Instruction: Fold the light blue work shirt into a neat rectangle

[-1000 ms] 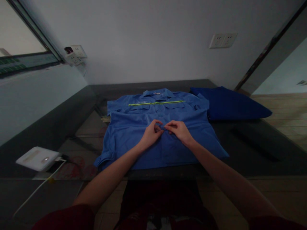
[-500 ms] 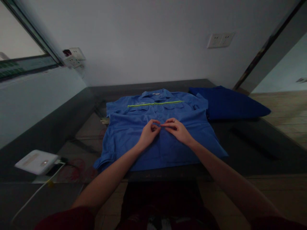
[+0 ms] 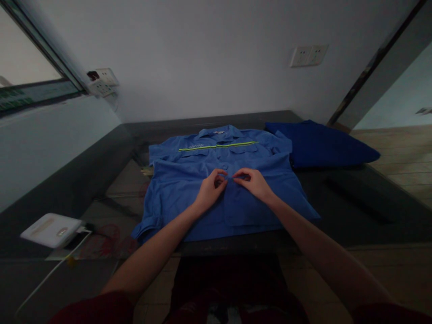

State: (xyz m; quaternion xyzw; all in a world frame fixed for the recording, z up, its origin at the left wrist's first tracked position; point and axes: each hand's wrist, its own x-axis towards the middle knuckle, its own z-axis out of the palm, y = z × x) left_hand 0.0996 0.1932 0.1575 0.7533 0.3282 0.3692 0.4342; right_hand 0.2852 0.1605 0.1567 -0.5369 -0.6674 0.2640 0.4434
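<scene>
At left, near side of the dark table (image 3: 337, 220), noted: a white device (image 3: 50, 230), lying flat, with a white cable (image 3: 50, 272) running away toward the near left. Farther off, on the wall: white sockets (image 3: 107, 76), high above the tabletop.

At centre: a blue shirt (image 3: 224, 204), spread front side up on the table, collar (image 3: 236, 132) at the far side, hem toward the near edge. Across the chest: a yellow-green stripe (image 3: 202, 148).

Left hand (image 3: 209, 186) at the left of the front opening, over the cloth: thumb and forefinger curved toward each other. Unable to confirm any cloth between the tips. Just beyond, on the centre line: a button (image 3: 225, 167). Right hand (image 3: 254, 183) just beside the left: thumb and forefinger tips drawn together, apparently pinching a small bit of the front edge.

Handling, by judgement: light, soft, limp; prone to wrinkle or skew under a one-sided pull; low risk of slipping from a pinch; not fragile. Recommended hold: the edges of the front opening, between thumb and forefinger of each hand, close to the button.

At right: a dark blue fabric item (image 3: 327, 144), just beside the sleeve, contact unconfirmed. Nearer: a dark strip (image 3: 357, 201), not identifiable.
</scene>
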